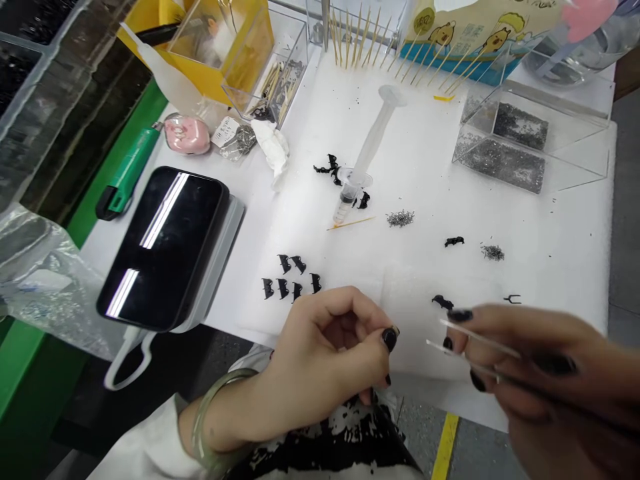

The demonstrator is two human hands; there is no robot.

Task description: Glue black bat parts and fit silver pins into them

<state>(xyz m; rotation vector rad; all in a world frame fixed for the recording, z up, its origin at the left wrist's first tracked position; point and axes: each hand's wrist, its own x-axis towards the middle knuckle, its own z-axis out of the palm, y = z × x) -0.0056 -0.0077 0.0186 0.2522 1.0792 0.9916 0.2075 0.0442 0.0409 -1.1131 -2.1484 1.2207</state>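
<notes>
head view: left hand (333, 363) pinched, hold unclear; right hand (565, 343) curled round tweezers (493, 345).

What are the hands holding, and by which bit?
Right hand: tweezers, by the prongs behind the tips. Left hand: pinched; can't tell if anything's inside.

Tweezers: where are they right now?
In the head view, the tweezers are at lower right in the right hand, tips pictured just below a small black piece.

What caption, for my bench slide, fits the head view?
Left hand pinched, right hand holding tweezers, at a white mat with black parts and a syringe.
</notes>
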